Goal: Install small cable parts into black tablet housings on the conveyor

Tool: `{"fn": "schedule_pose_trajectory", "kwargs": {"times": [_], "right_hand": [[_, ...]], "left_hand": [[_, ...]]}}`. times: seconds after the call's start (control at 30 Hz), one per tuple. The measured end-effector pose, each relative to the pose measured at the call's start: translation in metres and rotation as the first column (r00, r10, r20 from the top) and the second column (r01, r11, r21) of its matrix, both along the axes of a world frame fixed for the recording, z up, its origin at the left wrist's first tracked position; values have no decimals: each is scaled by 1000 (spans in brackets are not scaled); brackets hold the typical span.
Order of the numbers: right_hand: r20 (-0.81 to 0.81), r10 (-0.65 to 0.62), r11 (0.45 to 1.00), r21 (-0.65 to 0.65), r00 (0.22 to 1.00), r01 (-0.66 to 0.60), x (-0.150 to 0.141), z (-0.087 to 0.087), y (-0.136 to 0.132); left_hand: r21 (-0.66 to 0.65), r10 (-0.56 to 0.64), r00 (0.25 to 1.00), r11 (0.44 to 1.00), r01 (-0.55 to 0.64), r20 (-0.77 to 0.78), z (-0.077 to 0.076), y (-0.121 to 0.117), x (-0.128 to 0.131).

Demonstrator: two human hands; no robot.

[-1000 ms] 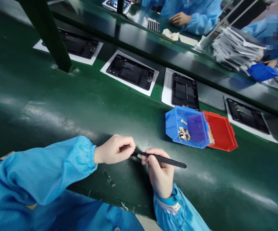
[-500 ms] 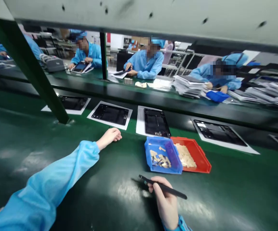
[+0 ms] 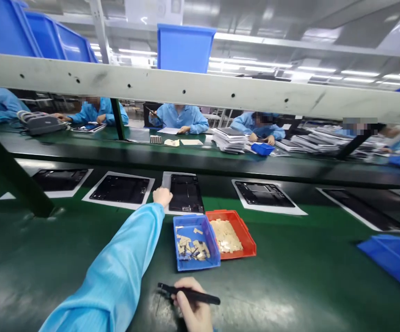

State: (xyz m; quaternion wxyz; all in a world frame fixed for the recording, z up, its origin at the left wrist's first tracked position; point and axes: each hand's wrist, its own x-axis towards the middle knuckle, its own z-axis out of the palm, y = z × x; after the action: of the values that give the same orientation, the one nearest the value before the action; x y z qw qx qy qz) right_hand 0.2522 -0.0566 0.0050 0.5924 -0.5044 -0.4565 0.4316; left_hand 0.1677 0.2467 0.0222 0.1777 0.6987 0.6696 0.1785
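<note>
My left hand (image 3: pixel 162 197) reaches far forward to the left edge of a white sheet (image 3: pixel 167 180), its fingers curled and the fingertips hidden. On that sheet lies a black tablet-like panel (image 3: pixel 186 193), just right of the hand. Close to me, my right hand (image 3: pixel 193 304) holds black tweezers (image 3: pixel 200 295) above the green tabletop, their tips pointing left. Beyond them stands a blue bin (image 3: pixel 197 265) with scattered cream tabs and dark strips. A red bin (image 3: pixel 248 246) of cream-coloured pieces touches its right side.
More black panels (image 3: pixel 120 189) on white sheets line the dark strip (image 3: pixel 217 177) along the far side. A green post (image 3: pixel 16 170) rises at left, and a white beam (image 3: pixel 200 90) crosses above. Another blue bin (image 3: pixel 393 260) sits at right. Co-workers in blue sit opposite.
My left hand has moved forward and right, from the bare tabletop to the white sheet's edge. My right hand still holds the tweezers. The camera view has tilted up and turned right.
</note>
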Motion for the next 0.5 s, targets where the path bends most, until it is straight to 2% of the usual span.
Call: {"fn": "schedule_pose_trajectory", "kwargs": {"times": [0.17, 0.27, 0.4, 0.5], "right_hand": [[-25, 16, 1000, -17, 1000, -16, -1, -6, 2], [-33, 25, 1000, -14, 999, -26, -2, -6, 2], [-21, 26, 999, -23, 999, -26, -3, -2, 0], [-9, 18, 1000, -24, 1000, -18, -3, 2, -2]], "left_hand": [[60, 33, 988, 998, -24, -149, -1, 4, -20], [83, 39, 978, 996, -22, -206, -2, 6, -22], [99, 98, 969, 992, -78, -226, -5, 7, -13], [108, 125, 972, 989, -104, -201, -8, 9, -17]]}}
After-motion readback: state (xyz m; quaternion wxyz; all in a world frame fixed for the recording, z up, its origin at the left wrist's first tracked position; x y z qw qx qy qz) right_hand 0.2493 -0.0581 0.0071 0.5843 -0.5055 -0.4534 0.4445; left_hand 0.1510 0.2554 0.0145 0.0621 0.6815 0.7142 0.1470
